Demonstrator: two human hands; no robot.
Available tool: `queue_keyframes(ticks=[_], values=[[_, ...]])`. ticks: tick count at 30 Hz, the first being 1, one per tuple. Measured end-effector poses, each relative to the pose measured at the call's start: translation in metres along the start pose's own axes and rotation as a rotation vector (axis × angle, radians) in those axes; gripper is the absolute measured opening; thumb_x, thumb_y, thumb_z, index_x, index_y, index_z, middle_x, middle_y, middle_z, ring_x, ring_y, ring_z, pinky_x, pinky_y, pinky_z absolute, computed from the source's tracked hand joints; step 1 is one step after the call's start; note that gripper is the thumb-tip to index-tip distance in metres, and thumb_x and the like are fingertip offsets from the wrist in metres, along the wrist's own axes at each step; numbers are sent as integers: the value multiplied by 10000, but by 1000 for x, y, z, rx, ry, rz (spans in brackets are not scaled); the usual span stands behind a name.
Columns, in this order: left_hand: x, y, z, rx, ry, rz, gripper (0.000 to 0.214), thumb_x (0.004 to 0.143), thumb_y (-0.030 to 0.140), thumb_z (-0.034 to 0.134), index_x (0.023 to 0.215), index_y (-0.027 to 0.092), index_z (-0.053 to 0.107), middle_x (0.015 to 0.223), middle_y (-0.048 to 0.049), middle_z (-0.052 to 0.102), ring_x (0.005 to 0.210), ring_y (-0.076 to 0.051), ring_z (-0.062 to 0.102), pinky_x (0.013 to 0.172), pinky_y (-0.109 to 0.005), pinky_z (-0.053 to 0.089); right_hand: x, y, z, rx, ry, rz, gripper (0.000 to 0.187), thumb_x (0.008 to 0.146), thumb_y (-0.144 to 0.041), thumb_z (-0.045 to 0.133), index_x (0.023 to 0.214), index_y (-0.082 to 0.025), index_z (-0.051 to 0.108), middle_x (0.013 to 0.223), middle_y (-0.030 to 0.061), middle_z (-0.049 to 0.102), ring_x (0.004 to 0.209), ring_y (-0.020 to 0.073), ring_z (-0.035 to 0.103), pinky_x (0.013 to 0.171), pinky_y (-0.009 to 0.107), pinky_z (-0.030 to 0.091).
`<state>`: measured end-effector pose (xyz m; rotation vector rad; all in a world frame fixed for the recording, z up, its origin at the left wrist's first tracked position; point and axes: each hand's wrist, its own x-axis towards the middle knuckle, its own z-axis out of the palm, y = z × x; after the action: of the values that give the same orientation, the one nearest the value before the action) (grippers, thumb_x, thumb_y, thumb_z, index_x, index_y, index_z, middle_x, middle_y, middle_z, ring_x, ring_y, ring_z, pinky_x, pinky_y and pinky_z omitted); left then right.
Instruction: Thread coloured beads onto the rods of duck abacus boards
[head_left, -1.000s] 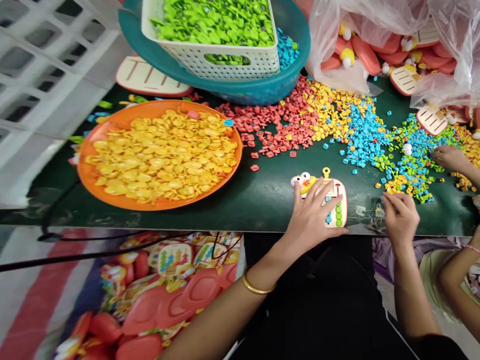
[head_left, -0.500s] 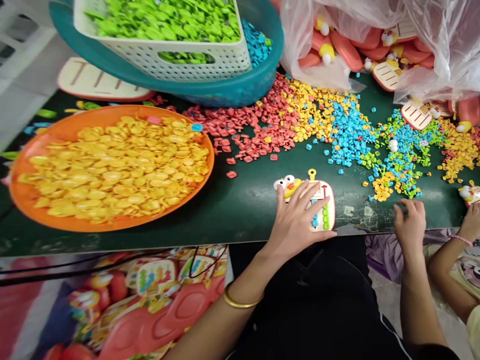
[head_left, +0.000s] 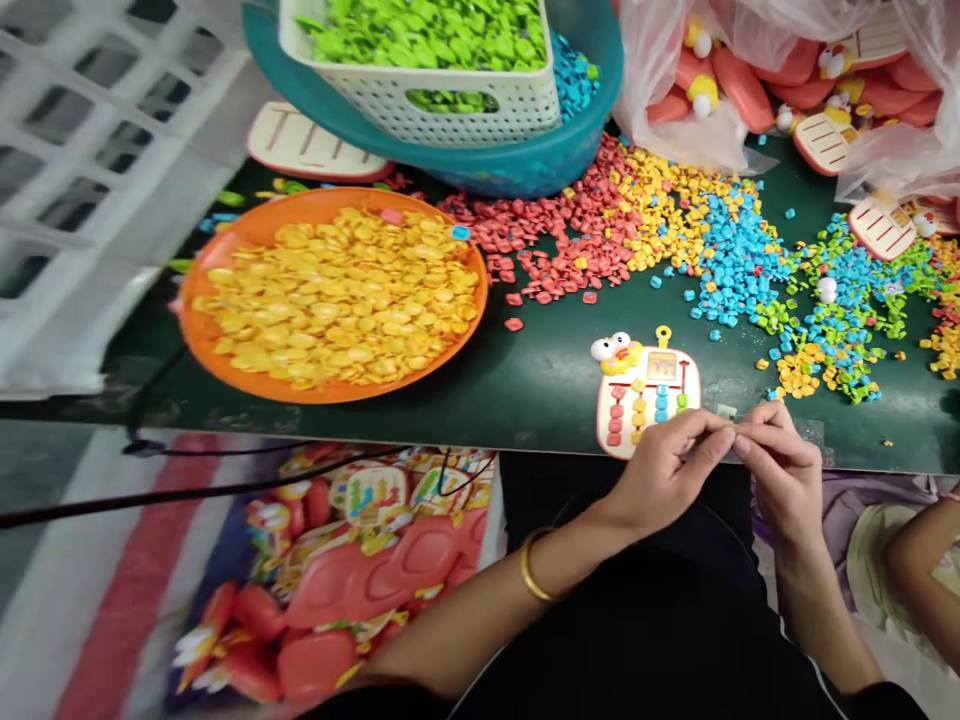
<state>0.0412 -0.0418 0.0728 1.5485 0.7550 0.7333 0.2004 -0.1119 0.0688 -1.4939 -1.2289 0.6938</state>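
Meeting at the bench's near edge, the two hands are together: the thumb and fingers of the left hand (head_left: 671,470) touch those of the right hand (head_left: 784,465), beside the board (head_left: 651,400). From where I stand I cannot tell whether a tiny piece is pinched between them, nor whether the left hand brushes the board. That lies flat on the bench (head_left: 540,385), right at the near edge, its red, yellow and blue columns showing and the lower part of the green column (head_left: 682,401) hidden by the left hand. I'd take the step in hand for fine fingertip work on something small. The next move, by my guess, calls for a firm pinch, a clear sight of that green column and some steadying of the board so close to the edge. Toward the left end sits an orange tray (head_left: 240,240) heaped with yellow ovals (head_left: 345,300). Behind it, at the far edge, a teal basin (head_left: 495,178) carries a white basket (head_left: 517,108); the basket is full of green pieces (head_left: 442,35), and blue pieces (head_left: 574,80) fill the basin's right side. Near the far right corner, a clear bag (head_left: 720,150) holds red shells (head_left: 742,90). Loose beads (head_left: 739,265) spread between basin and right end, in no container.
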Motion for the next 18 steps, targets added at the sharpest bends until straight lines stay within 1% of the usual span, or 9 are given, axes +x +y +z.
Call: queue_keyframes(ticks=[2, 4, 7, 9, 11, 12, 15, 16, 18], values=[[-1, 0, 4, -119, 31, -140, 430, 984, 509, 469, 842, 157, 672, 760, -27, 670, 712, -137, 613, 666, -242, 516, -2, -9, 15, -59, 37, -82, 232, 881, -208, 675, 1047, -342, 766, 857, 13, 597, 790, 152, 597, 656, 288, 494], [-1, -5, 1, -193, 76, -247, 472, 949, 560, 508, 767, 151, 657, 694, -13, 636, 671, -128, 588, 647, -239, 514, 1, -11, 22, -189, 21, -185, 305, 879, -171, 673, 1114, -350, 749, 904, 20, 629, 776, 142, 606, 639, 271, 499], [-1, -9, -8, -290, 97, -356, 494, 911, 597, 551, 755, 144, 671, 697, -23, 662, 703, -151, 637, 686, -269, 554, 12, -8, 22, -329, -143, -293, 337, 909, -163, 625, 1188, -327, 720, 927, 34, 657, 773, 139, 628, 643, 255, 517], [1, -9, -14, -292, 73, -367, 495, 935, 580, 515, 788, 142, 691, 734, -41, 695, 739, -175, 673, 712, -299, 571, 25, -4, 20, -367, -241, -316, 306, 932, -189, 595, 1191, -298, 716, 930, 46, 661, 814, 151, 645, 696, 264, 536], [3, -10, -21, -139, 98, -294, 480, 975, 529, 459, 826, 147, 709, 784, -55, 719, 765, -190, 685, 750, -327, 568, 40, 4, 20, -389, -273, -322, 257, 945, -235, 587, 1156, -273, 727, 932, 56, 660, 843, 164, 647, 742, 282, 545], [4, -13, -25, 3, 163, -232, 454, 985, 499, 449, 870, 153, 719, 834, -65, 729, 805, -201, 685, 800, -350, 558, 48, 10, 21, -404, -269, -320, 237, 949, -260, 582, 1131, -264, 735, 930, 60, 657, 843, 168, 644, 751, 291, 547], [7, -31, -38, 493, 496, -88, 380, 952, 461, 535, 1135, 164, 688, 1100, -118, 699, 1057, -274, 626, 990, -448, 465, 68, 31, 28, -451, -273, -286, 240, 962, -310, 548, 1065, -245, 754, 900, 60, 641, 810, 170, 626, 744, 308, 544], [8, -40, -42, 611, 578, -84, 441, 929, 465, 573, 1235, 155, 638, 1189, -143, 662, 1136, -305, 582, 1020, -481, 434, 72, 38, 30, -456, -291, -268, 251, 964, -319, 539, 1051, -239, 760, 890, 59, 636, 802, 169, 621, 740, 310, 540], [8, -58, -48, 726, 603, -105, 569, 905, 474, 608, 1353, 131, 536, 1283, -179, 599, 1200, -341, 529, 1011, -512, 423, 78, 47, 35, -438, -328, -226, 263, 958, -329, 539, 1028, -229, 772, 878, 56, 633, 792, 166, 614, 731, 311, 528]])
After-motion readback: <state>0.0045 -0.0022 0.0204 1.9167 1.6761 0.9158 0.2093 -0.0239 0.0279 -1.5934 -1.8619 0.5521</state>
